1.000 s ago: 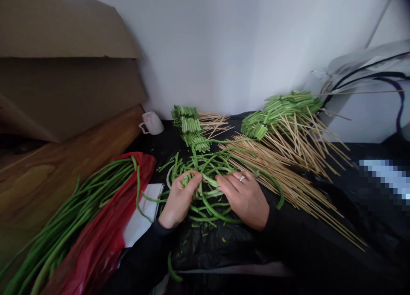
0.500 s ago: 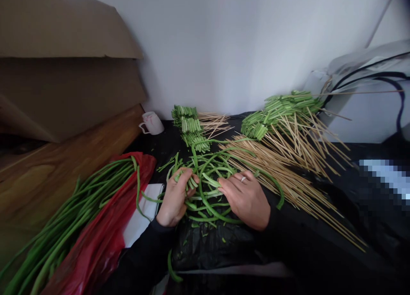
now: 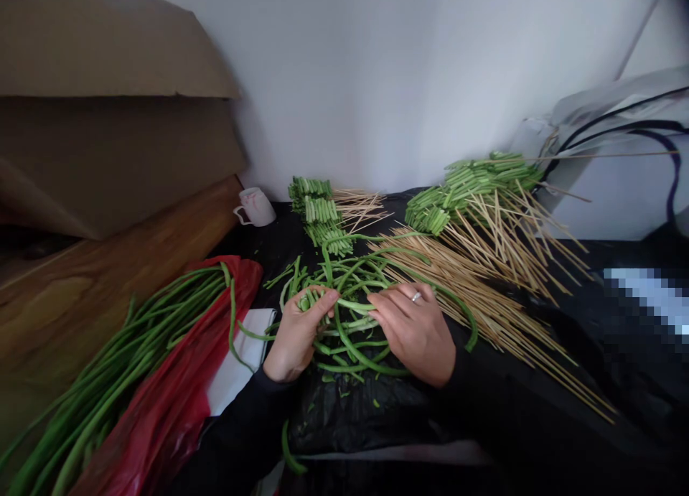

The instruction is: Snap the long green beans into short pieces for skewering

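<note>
My left hand (image 3: 295, 332) is closed around a small bunch of short cut bean pieces (image 3: 311, 297), fingers and thumb pinching them together. My right hand (image 3: 413, 329), with a ring on one finger, lies palm down with its fingers on a long green bean (image 3: 355, 305) that runs toward the left hand. Both hands rest on a tangle of long green beans (image 3: 349, 281) on the black-covered table (image 3: 349, 410). Black sleeves cover both forearms.
Loose bamboo skewers (image 3: 484, 302) fan out to the right. Skewered bean bundles lie at the back centre (image 3: 320, 216) and back right (image 3: 468, 184). A red bag (image 3: 177, 381) holds uncut long beans (image 3: 118, 367) at left. A white mug (image 3: 255, 207) and cardboard box (image 3: 108, 108) stand behind.
My left hand's fingers closed round the cut pieces and rose slightly. My right hand shifted a little up and left along the bean.
</note>
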Demonstrator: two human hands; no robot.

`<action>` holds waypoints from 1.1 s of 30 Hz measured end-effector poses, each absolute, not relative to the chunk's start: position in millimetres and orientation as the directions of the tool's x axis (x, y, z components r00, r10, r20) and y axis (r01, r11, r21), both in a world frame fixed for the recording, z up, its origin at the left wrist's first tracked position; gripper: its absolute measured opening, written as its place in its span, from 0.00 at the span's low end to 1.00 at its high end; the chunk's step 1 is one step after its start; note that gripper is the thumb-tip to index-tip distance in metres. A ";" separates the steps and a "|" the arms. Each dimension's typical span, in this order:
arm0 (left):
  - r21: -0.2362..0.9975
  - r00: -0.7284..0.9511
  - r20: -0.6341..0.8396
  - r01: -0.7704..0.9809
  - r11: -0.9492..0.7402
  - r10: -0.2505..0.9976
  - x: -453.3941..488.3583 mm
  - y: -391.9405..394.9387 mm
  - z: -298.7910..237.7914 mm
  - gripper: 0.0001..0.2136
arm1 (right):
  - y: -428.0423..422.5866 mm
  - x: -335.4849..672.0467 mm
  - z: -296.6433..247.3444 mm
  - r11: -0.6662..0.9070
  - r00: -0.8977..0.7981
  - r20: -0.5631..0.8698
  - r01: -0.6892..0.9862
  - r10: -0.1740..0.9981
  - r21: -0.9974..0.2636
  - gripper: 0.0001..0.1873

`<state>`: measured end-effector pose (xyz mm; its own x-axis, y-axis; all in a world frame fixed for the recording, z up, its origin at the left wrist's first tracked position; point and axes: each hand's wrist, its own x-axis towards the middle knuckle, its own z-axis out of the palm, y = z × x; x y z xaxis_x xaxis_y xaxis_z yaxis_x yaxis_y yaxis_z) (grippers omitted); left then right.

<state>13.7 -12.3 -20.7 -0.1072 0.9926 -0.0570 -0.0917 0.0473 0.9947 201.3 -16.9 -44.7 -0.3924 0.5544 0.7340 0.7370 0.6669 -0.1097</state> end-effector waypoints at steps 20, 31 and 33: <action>0.967 0.397 -0.238 0.006 0.257 0.887 7.0 -16.6 -20.1 0.18 | -19.5 201.2 -42.4 0.784 -0.561 0.754 0.613 0.342 0.100 0.10; 0.959 0.337 -0.189 0.266 0.100 0.922 8.9 -17.7 -20.7 0.13 | -12.2 205.1 -46.9 0.742 -0.415 0.759 0.657 0.502 -0.132 0.15; 0.963 0.338 -0.180 0.250 0.096 0.924 8.8 -17.5 -20.5 0.12 | -12.6 205.0 -46.2 0.746 -0.405 0.754 0.645 0.516 -0.165 0.15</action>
